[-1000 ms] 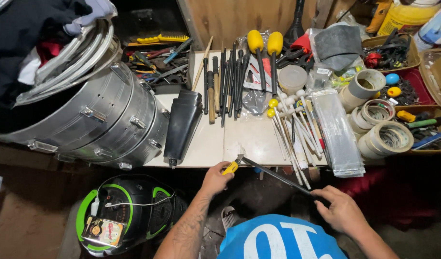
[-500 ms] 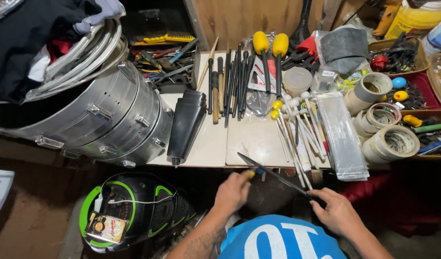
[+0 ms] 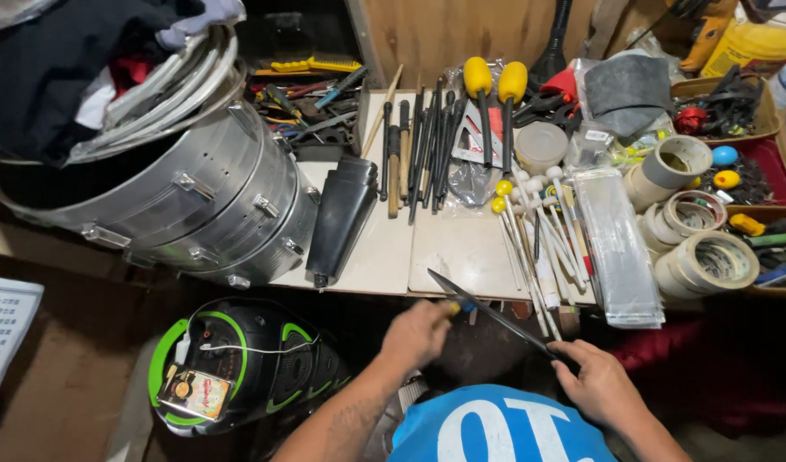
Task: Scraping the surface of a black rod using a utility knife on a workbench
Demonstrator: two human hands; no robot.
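- Dark metal, long and thin: a rod (image 3: 504,321) runs slantwise between both hands, just past the near edge of the tabletop (image 3: 461,248).
- Left hand (image 3: 417,332) is closed around the rod's upper end, where a yellow piece shows at the fist.
- Right hand (image 3: 600,383) is curled over the lower end, fingers wrapped on it.
- Beyond the hands lie white sticks with yellow tips (image 3: 538,231) and a clear plastic packet (image 3: 617,244).
- Left of the left hand sit a black-and-green helmet (image 3: 243,364) and a steel drum shell (image 3: 183,201).
- Tape rolls (image 3: 705,257) lie beyond the right hand.

Wooden wall (image 3: 461,30), cluttered white tabletop (image 3: 461,252), dim floor (image 3: 59,385)
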